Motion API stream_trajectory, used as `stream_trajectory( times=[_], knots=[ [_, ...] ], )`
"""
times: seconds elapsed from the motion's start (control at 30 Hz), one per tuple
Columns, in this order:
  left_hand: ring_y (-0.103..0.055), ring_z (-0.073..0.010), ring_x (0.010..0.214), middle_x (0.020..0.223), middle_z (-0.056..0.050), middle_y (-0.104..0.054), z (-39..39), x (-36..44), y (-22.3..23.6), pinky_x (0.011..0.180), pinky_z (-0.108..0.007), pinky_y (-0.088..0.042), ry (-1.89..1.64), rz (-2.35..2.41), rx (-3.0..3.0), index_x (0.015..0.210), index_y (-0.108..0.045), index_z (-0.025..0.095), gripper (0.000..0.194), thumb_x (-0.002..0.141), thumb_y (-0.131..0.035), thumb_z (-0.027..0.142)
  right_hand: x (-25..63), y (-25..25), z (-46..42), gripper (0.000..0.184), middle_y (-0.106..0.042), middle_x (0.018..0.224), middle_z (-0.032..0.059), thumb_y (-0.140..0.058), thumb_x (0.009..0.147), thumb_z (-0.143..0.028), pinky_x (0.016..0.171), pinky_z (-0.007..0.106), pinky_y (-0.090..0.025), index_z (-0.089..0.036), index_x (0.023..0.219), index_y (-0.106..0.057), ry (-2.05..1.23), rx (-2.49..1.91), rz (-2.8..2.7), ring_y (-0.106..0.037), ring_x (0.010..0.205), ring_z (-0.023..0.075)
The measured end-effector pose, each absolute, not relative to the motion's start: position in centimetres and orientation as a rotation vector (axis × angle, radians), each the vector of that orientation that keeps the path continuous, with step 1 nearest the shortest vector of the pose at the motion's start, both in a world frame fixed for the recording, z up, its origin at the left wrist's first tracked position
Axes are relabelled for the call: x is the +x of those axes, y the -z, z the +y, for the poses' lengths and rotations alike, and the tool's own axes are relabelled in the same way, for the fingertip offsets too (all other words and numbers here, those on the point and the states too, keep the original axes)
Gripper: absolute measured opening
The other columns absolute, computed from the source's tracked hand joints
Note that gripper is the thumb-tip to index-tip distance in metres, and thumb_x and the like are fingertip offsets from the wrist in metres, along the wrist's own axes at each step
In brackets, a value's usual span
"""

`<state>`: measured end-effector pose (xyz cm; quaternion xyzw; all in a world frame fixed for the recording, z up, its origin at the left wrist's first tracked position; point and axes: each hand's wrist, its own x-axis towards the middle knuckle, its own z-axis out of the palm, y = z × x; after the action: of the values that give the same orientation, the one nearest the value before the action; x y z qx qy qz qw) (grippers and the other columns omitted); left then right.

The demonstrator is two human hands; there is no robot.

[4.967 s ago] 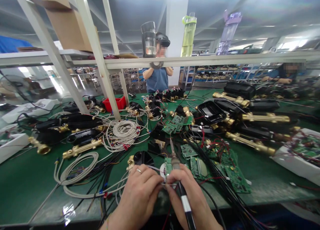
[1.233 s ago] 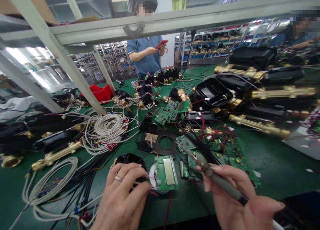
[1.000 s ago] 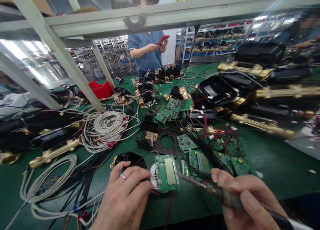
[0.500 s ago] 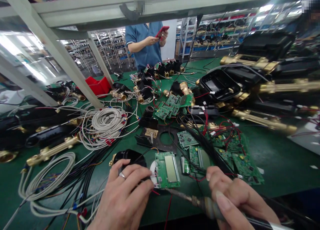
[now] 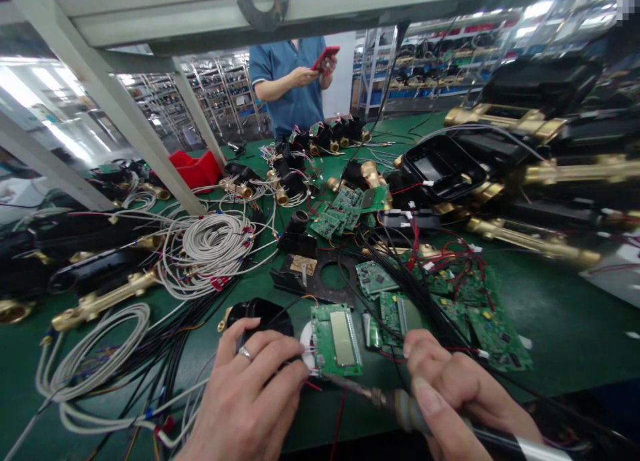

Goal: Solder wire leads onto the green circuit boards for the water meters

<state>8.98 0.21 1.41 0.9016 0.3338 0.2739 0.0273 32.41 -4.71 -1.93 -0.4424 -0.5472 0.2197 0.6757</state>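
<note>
My right hand [image 5: 450, 387] grips a soldering iron [image 5: 407, 411] by its handle. The iron's thin tip points left and reaches the lower left edge of a green circuit board with an LCD screen [image 5: 343, 337]. My left hand [image 5: 255, 387], a ring on one finger, has its fingertips together at the board's left edge, closed on thin wires [image 5: 309, 349] that run onto the board; the thumb's tip is hidden. A round white part [image 5: 307, 334] shows partly under the board. Behind my left hand sits a black housing with a brass fitting [image 5: 260, 311].
Several green boards [image 5: 493, 327] and black cables lie to the right. A black fixture with a round hole [image 5: 320, 274] stands behind the board. Coiled grey cables [image 5: 213, 244] and brass fittings [image 5: 107, 301] fill the left. A person [image 5: 290, 81] across the bench holds a red phone.
My right hand and the soldering iron have shifted slightly left, the tip moving along the board's lower left edge. My left hand stays in place.
</note>
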Motion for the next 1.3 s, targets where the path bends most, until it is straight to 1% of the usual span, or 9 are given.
stream_trajectory(
  times=[0.17,0.33,0.57,0.77,0.9,1.3],
  knots=[
    [-0.068,-0.0165,0.096,0.105,0.002,-0.077,0.5,9.1,-1.3,0.111,-0.040,-0.032,-0.860,1.024,2.793,0.102,-0.072,0.024,0.023,0.101,-0.053,0.011,32.3,2.1,-4.7,0.036,-0.040,0.061,-0.0059,-0.058,0.099,-0.018,0.076,0.034,-0.047,-0.022,0.070,-0.037,-0.489,-1.003,-1.229,-0.045,0.060,0.0123],
    [-0.067,-0.0172,0.096,0.104,0.002,-0.077,0.5,9.1,-1.0,0.112,-0.041,-0.031,-0.875,1.012,2.790,0.101,-0.072,0.023,0.023,0.101,-0.052,0.012,32.1,1.9,-4.6,0.036,-0.040,0.061,-0.0060,-0.058,0.099,-0.017,0.075,0.033,-0.047,-0.022,0.070,-0.038,-0.499,-0.980,-1.234,-0.045,0.059,0.0118],
    [-0.066,-0.0173,0.096,0.105,0.001,-0.077,0.4,9.1,-1.2,0.111,-0.042,-0.031,-0.874,1.021,2.762,0.100,-0.072,0.023,0.023,0.102,-0.053,0.011,32.1,1.7,-4.4,0.036,-0.038,0.061,-0.0060,-0.058,0.100,-0.017,0.077,0.034,-0.047,-0.022,0.070,-0.038,-0.514,-0.974,-1.239,-0.044,0.060,0.0120],
    [-0.066,-0.0176,0.095,0.103,0.001,-0.077,0.3,9.2,-0.5,0.112,-0.043,-0.030,-0.928,1.030,2.736,0.100,-0.073,0.023,0.022,0.103,-0.052,0.015,32.0,1.7,-4.5,0.037,-0.038,0.061,-0.0060,-0.059,0.099,-0.017,0.072,0.032,-0.046,-0.021,0.070,-0.037,-0.511,-0.976,-1.242,-0.043,0.059,0.0115],
    [-0.066,-0.0178,0.094,0.100,0.001,-0.077,0.3,9.5,-0.1,0.112,-0.043,-0.030,-1.015,1.043,2.675,0.095,-0.073,0.023,0.020,0.104,-0.055,0.019,31.9,1.7,-4.4,0.036,-0.038,0.061,-0.0058,-0.057,0.100,-0.016,0.073,0.032,-0.046,-0.021,0.070,-0.038,-0.509,-0.969,-1.246,-0.044,0.061,0.0115],
    [-0.066,-0.0172,0.093,0.098,0.001,-0.077,0.2,9.7,-0.1,0.112,-0.042,-0.031,-1.042,1.042,2.682,0.093,-0.073,0.023,0.022,0.103,-0.054,0.017,32.0,1.6,-4.5,0.037,-0.038,0.062,-0.0063,-0.058,0.100,-0.017,0.074,0.031,-0.047,-0.021,0.070,-0.037,-0.512,-0.970,-1.253,-0.044,0.061,0.0107]
  ],
)
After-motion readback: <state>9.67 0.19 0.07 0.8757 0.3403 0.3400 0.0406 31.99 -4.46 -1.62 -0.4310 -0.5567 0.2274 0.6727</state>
